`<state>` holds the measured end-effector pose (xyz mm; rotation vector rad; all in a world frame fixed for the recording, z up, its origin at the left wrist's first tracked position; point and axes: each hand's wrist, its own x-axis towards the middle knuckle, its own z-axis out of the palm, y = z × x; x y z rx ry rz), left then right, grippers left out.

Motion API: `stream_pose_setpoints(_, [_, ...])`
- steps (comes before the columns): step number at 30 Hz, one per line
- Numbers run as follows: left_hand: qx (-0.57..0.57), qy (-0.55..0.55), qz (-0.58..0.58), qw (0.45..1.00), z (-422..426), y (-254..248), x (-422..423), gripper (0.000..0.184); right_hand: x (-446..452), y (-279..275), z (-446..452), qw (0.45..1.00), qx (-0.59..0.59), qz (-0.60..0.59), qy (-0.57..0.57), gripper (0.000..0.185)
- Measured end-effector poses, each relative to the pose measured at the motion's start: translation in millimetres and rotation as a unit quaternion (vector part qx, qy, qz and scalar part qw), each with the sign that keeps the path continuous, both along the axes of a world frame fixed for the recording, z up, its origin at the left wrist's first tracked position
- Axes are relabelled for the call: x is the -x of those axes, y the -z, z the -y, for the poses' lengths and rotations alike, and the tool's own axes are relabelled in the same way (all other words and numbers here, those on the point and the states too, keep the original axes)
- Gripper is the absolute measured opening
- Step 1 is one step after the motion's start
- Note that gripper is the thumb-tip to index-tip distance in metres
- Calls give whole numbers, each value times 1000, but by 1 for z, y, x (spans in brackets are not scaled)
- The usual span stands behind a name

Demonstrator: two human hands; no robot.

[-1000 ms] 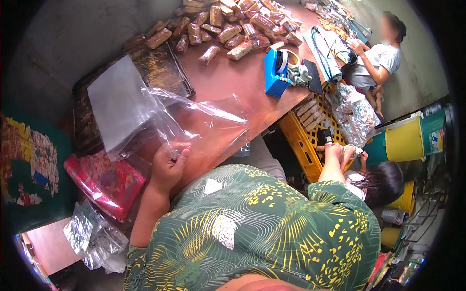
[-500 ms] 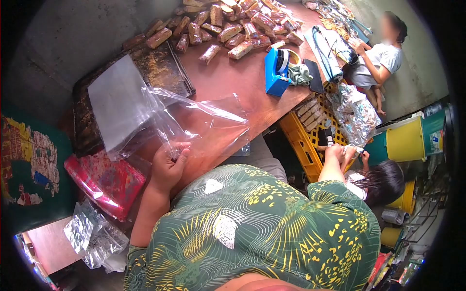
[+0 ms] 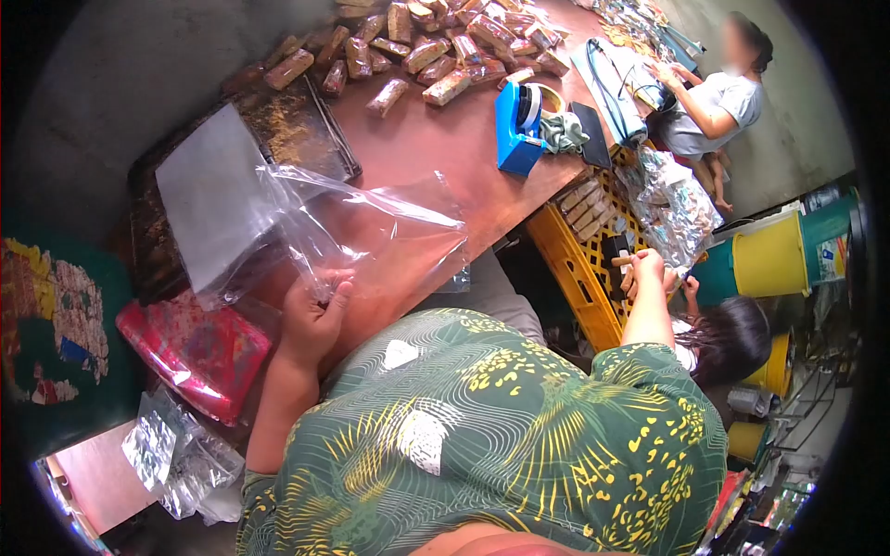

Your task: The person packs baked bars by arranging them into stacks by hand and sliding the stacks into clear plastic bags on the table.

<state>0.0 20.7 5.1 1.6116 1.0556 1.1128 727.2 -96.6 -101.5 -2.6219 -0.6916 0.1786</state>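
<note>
A clear plastic bag (image 3: 389, 227) is spread above the table, its near edge pinched by my left hand (image 3: 315, 315). The closed thumb and fingers face up near the table's edge. Over at the yellow crate (image 3: 579, 292), my right hand (image 3: 647, 273) is raised above its near end with curled fingers. Small brownish shapes show at those fingers, but I cannot make out what they hold. Long wrapped bars (image 3: 584, 208) lie inside the crate. Beyond my left hand, a stack of clear plastic sheets (image 3: 213, 185) rests on a dark, worn tray (image 3: 311, 130).
Many wrapped bars (image 3: 431, 69) are heaped at the table's back. A blue tape dispenser (image 3: 519, 134) stands near the right edge, beside a cloth (image 3: 563, 132). A red plastic packet (image 3: 195, 347) lies left. One person (image 3: 714, 111) sits far right; another person (image 3: 732, 343) is close beside my right arm.
My right hand has lifted and its fingers have curled above the crate. The left hand keeps its pinch on the bag. The whole view has shifted slightly.
</note>
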Motion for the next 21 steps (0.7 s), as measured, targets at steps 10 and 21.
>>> stream_pose_setpoints(10, [10,-3,-5,1000,-1,3,1,16,-49,4,4,991,133,12,-24,23])
stream_pose_setpoints(21, [-17,11,-43,999,-3,3,2,13,8,-18,-26,956,-119,-243,115,24])
